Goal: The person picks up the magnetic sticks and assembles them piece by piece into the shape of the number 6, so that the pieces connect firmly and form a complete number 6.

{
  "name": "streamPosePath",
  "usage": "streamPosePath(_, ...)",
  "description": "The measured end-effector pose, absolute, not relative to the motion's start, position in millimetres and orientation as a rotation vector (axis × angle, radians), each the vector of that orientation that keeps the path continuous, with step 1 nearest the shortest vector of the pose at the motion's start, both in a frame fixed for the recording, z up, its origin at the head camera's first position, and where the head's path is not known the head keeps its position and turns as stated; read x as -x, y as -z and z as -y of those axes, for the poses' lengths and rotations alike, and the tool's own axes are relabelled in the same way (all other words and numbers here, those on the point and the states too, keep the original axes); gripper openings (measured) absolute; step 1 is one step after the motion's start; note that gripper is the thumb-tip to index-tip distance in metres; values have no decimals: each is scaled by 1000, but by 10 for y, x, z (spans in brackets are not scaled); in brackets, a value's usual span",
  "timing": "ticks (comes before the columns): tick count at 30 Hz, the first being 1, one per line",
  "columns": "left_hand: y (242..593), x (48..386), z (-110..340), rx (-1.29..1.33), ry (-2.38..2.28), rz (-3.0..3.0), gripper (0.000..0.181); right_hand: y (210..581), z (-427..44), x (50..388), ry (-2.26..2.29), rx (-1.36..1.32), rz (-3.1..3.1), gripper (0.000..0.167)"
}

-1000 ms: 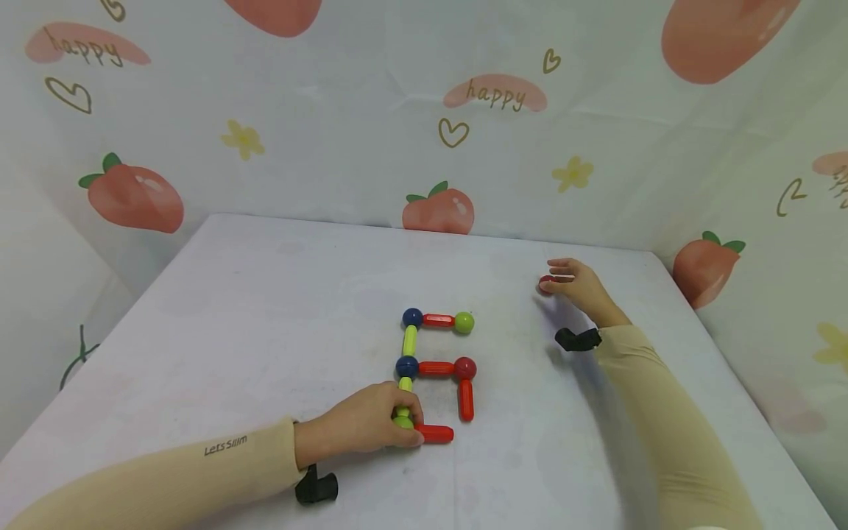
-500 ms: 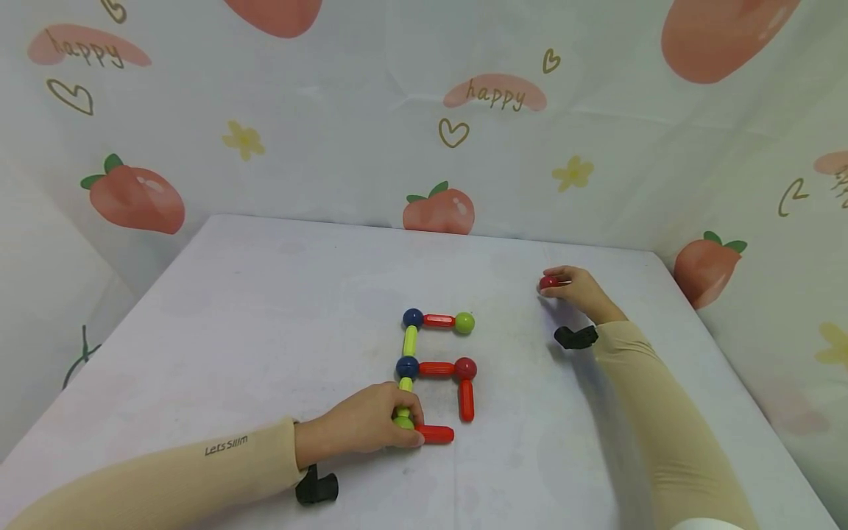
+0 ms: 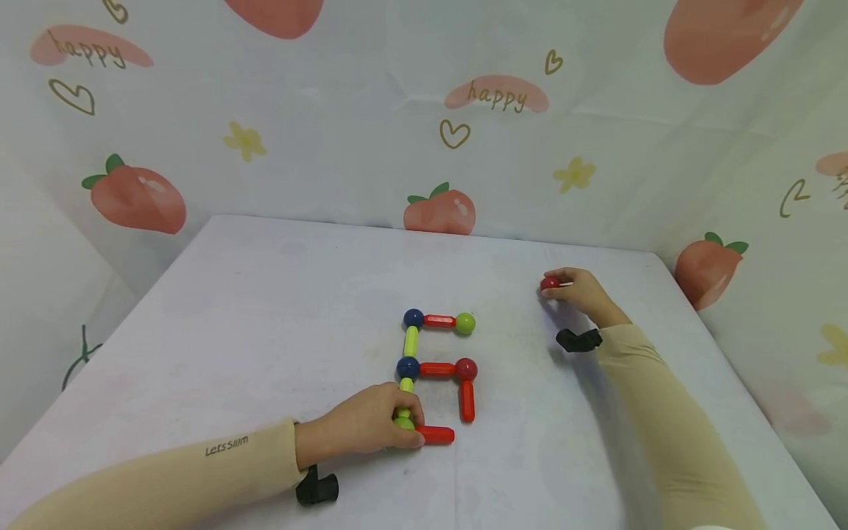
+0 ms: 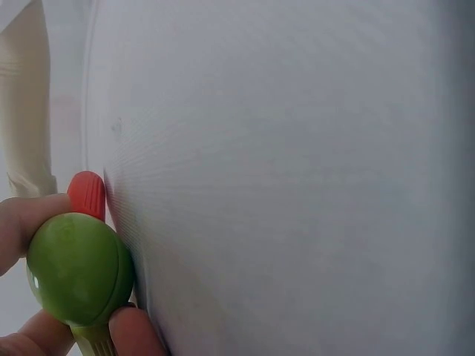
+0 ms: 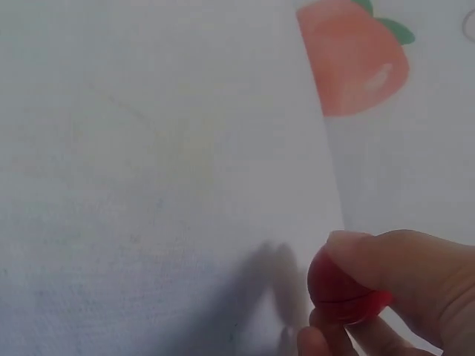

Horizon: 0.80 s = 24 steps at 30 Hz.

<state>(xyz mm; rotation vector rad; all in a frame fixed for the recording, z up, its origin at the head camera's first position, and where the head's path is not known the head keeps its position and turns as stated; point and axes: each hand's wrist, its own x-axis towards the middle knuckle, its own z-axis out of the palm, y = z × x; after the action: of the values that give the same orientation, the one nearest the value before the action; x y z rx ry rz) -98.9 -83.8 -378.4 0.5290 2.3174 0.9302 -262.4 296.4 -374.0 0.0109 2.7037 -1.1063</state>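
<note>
Between its thumb and fingers my right hand pinches a red ball, near the table's far right. At the lower left corner of a figure built from balls and rods, my left hand grips a green ball. From that ball a red rod points right and a yellow-green rod runs up to a blue ball. A second red rod links this blue ball to another red ball, from which a red rod hangs toward me.
At the figure's top, a blue ball joins a red rod ending in a green ball. The white table meets a fruit-printed cloth at its back edge. Black wrist cameras sit under both wrists.
My right hand's fingers have come together around the red ball, which shows more clearly. The left hand and the figure stay in place.
</note>
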Motion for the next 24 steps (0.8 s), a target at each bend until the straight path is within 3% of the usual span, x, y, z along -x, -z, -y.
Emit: streamPosePath(24, 3782, 983, 837, -535, -938, -2315, 10, 3518, -2536, 1969, 1338, 128, -2654, 50)
